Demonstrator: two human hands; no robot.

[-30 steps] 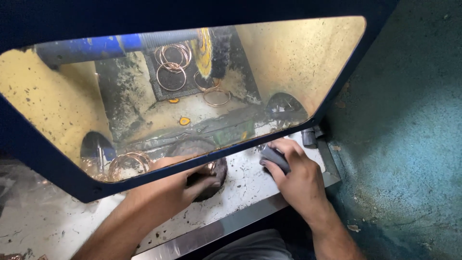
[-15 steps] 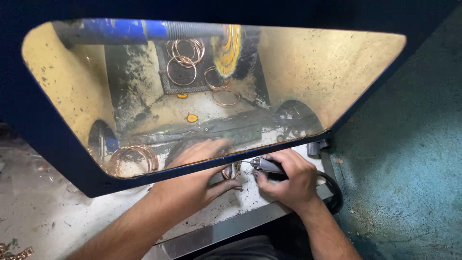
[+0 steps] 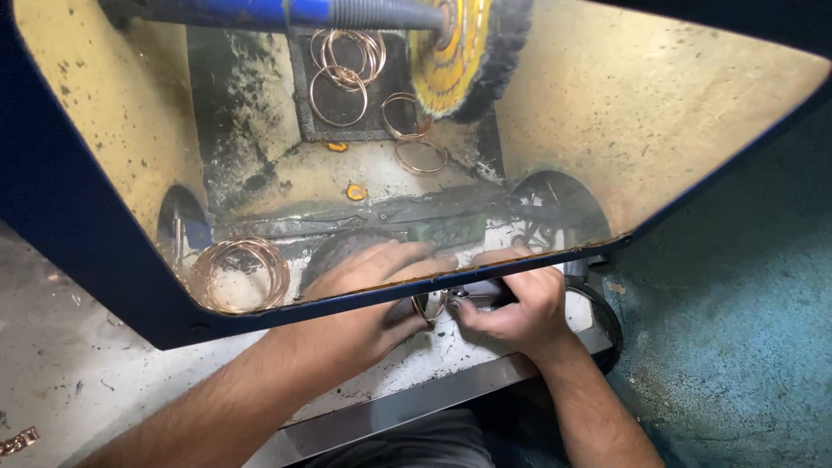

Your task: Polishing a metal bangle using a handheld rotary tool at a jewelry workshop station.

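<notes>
A metal-polishing workshop, small-scale. A yellow cloth buffing wheel [image 3: 451,52] with a blackened rim is mounted on a blue-sleeved spindle [image 3: 260,12] inside a grimy, dust-caked hood [image 3: 659,113] with a blue frame. Copper-coloured rings [image 3: 342,74] hang at the back wall; another stack of rings [image 3: 238,273] lies on the stained bench [image 3: 78,381]. Residue and soot coat every surface. Teal floor [image 3: 737,347], worn and speckled.

Your buffing wheel [image 3: 455,52] is yellow w/ a black fuzzy rim, on a blue shaft [image 3: 260,12]; hood frame [image 3: 69,234] dark blue, inside walls mustard w/ black specks. Rings [image 3: 238,273] are coppery-gold, bench [image 3: 61,381] off-white & grimy, floor [image 3: 737,347] mottled teal.
</notes>
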